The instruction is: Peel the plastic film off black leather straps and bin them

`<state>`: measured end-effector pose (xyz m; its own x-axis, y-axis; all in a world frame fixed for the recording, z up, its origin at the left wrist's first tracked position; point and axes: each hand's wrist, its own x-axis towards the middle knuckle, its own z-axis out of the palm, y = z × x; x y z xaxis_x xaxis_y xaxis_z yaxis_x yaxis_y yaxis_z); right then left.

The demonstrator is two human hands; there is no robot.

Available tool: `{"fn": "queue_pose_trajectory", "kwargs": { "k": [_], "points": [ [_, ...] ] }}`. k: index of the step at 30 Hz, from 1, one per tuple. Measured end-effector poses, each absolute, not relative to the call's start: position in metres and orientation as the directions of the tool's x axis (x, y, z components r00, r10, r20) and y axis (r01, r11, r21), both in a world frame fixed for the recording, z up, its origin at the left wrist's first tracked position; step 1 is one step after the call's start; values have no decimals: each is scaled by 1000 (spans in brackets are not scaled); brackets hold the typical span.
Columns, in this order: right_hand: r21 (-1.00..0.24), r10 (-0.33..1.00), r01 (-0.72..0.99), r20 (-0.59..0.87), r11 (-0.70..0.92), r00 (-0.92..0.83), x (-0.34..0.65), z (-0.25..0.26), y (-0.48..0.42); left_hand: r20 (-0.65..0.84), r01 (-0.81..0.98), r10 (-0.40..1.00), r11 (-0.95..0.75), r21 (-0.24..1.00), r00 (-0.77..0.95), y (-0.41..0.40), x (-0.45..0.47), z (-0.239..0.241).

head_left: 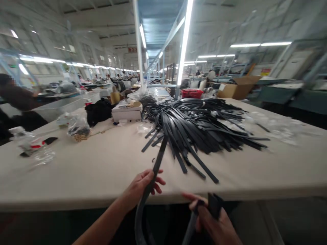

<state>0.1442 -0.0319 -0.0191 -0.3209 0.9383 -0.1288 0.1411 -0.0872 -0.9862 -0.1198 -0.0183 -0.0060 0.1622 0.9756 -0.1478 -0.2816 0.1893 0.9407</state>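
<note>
My left hand (141, 185) is closed on a long, flat black strap (160, 154), thumb on top and the other fingers spread behind it. The strap's far end reaches the big heap of black straps (178, 126), and its near part bends down past the table edge. My right hand (216, 223), low in front of the table edge, grips a dark strap (191, 223). A wider black piece (215, 205) stands up from the same hand; blur hides what it is. Whether both hands hold one looped strap I cannot tell.
The pale table (102, 173) carries a white box (127, 112), a black cloth bundle (99, 111), plastic bags (78, 126) and clear plastic wrapping (278, 127). Behind are a red basket (192, 93) and an open carton (237, 87). A person (17, 97) is at the far left.
</note>
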Motion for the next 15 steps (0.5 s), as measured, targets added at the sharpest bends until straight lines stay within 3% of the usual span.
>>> {"fn": "queue_pose_trajectory", "kwargs": {
  "k": [3, 6, 9, 15],
  "points": [
    [-990, 949, -49, -114, -134, -293, 138, -15, -10, -199, -93, 893, 256, 962, 404, -45, -95, -21],
    [-983, 956, -168, -20, -73, -294, 139, -9, -1, -249, 13, 824, 282, 959, 508, -59, -85, -28],
    [-984, 965, -174, 20, -27, -260, 141, -5, -4, -269, 76, 804, 271, 960, 531, -59, -81, -25],
    [-994, 975, -100, 59, 38, -214, 133, -3, -14, -49, 73, 895, 19, 997, 444, -42, -60, -9]
  ]
}}
